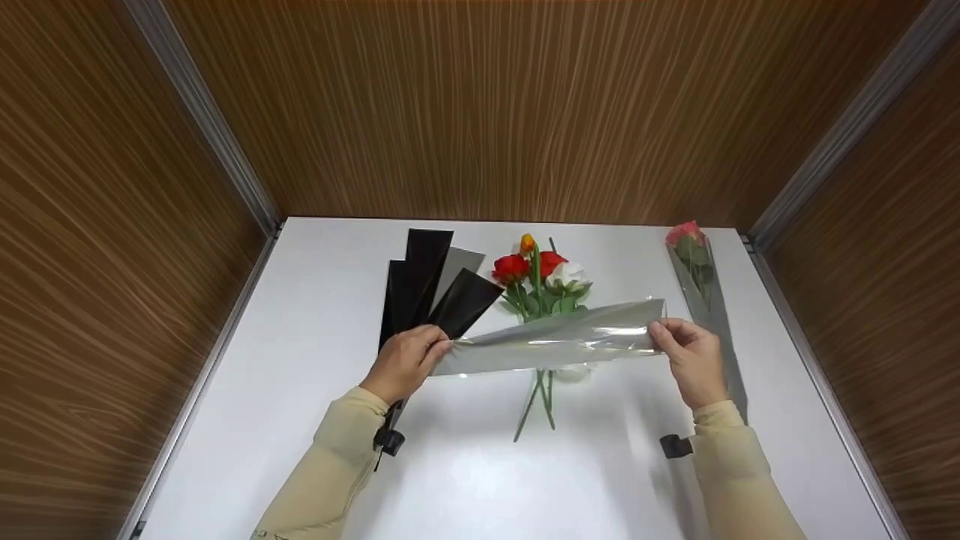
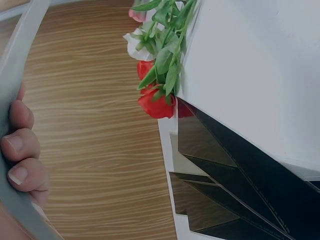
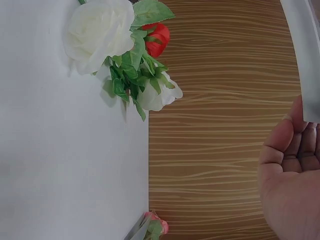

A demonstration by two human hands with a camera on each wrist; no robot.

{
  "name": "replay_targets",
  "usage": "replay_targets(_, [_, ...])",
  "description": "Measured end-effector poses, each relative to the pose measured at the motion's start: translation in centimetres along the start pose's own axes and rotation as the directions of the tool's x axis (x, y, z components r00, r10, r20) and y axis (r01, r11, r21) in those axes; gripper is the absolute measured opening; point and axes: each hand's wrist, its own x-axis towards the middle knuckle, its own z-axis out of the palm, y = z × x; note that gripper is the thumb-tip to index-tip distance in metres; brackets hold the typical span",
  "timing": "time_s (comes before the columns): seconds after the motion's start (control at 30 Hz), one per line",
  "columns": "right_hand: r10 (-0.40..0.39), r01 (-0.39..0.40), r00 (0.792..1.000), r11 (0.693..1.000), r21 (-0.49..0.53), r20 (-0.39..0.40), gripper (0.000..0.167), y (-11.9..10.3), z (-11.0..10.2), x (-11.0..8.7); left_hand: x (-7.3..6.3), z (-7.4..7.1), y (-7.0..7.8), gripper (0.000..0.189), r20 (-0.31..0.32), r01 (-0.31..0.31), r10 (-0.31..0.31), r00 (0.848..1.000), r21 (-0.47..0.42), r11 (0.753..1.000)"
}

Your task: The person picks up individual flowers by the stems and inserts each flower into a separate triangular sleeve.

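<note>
A clear-fronted grey flower sleeve [image 1: 555, 341] is stretched sideways above the white table. My left hand [image 1: 409, 360] pinches its left end, and in the left wrist view the fingers [image 2: 27, 150] curl round the edge. At the wider right end, my right hand [image 1: 694, 360] pinches a corner between thumb and fingers; the right wrist view has this hand [image 3: 295, 165] at its right edge. Behind the sleeve lie loose flowers: red roses [image 1: 511, 268], an orange bud [image 1: 527, 243] and a white rose [image 1: 568, 276]. Their stems [image 1: 541, 397] show below it, while their middle is partly covered.
Several black sleeves [image 1: 420, 277] and a grey one [image 1: 459, 262] lie fanned near my left hand. A pink rose [image 1: 686, 234] in a grey sleeve [image 1: 724, 337] lies at the right. Wood-grain panels [image 1: 480, 112] enclose the white table [image 1: 480, 480].
</note>
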Motion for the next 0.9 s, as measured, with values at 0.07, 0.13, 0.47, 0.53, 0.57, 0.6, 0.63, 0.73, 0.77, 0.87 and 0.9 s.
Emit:
replay_targets(0.07, [-0.007, 0.007, 1.0, 1.0, -0.004, 0.001, 0.028, 0.03, 0.0, 0.03, 0.09, -0.04, 0.0, 0.02, -0.006, -0.023, 0.023, 1.0, 0.006, 1.0])
replay_targets(0.13, [-0.009, 0.009, 1.0, 0.999, -0.03, -0.004, 0.029, 0.08, -0.03, 0.06, 0.16, -0.09, 0.01, 0.021, -0.017, -0.04, 0.04, 0.999, 0.016, 0.999])
replay_targets(0.47, [-0.035, 0.03, 0.998, 0.995, -0.099, -0.054, 0.031, 0.08, -0.03, 0.1, -0.04, -0.2, 0.28, 0.026, -0.012, -0.003, 0.003, 1.0, -0.03, 1.0])
replay_targets(0.53, [-0.041, 0.034, 0.997, 0.994, -0.106, -0.068, 0.031, 0.03, -0.02, 0.04, -0.07, -0.16, 0.33, 0.029, -0.006, -0.001, 0.001, 1.0, -0.039, 0.999])
replay_targets(0.57, [-0.042, 0.034, 0.996, 0.993, -0.11, -0.074, 0.031, -0.01, -0.02, -0.02, -0.06, -0.12, 0.34, 0.028, -0.006, -0.004, 0.003, 1.0, -0.038, 0.999])
replay_targets(0.6, [-0.045, 0.035, 0.996, 0.993, -0.116, -0.079, 0.031, -0.03, -0.03, -0.07, -0.05, -0.09, 0.35, 0.027, -0.009, -0.008, 0.008, 1.0, -0.035, 0.999])
replay_targets(0.63, [-0.044, 0.034, 0.996, 0.992, -0.121, -0.081, 0.031, -0.04, -0.04, -0.14, -0.04, -0.05, 0.33, 0.025, -0.013, -0.013, 0.013, 1.0, -0.03, 0.999])
replay_targets(0.73, [-0.033, 0.024, 0.997, 0.993, -0.119, -0.075, 0.031, -0.05, -0.1, -0.23, -0.02, 0.09, 0.29, 0.023, -0.029, -0.035, 0.035, 0.999, -0.024, 0.999])
replay_targets(0.77, [-0.027, 0.019, 0.997, 0.994, -0.107, -0.068, 0.031, -0.03, -0.12, -0.22, -0.01, 0.14, 0.27, 0.023, -0.035, -0.043, 0.042, 0.999, -0.024, 0.999])
replay_targets(0.87, [0.001, -0.002, 0.999, 0.999, -0.038, -0.042, 0.033, -0.09, -0.15, -0.19, -0.01, 0.27, 0.25, 0.023, -0.054, -0.057, 0.056, 0.997, -0.025, 0.998])
replay_targets(0.9, [0.01, -0.011, 1.0, 1.0, -0.002, -0.029, 0.035, -0.13, -0.17, -0.17, -0.02, 0.31, 0.24, 0.023, -0.06, -0.058, 0.057, 0.997, -0.025, 0.998])
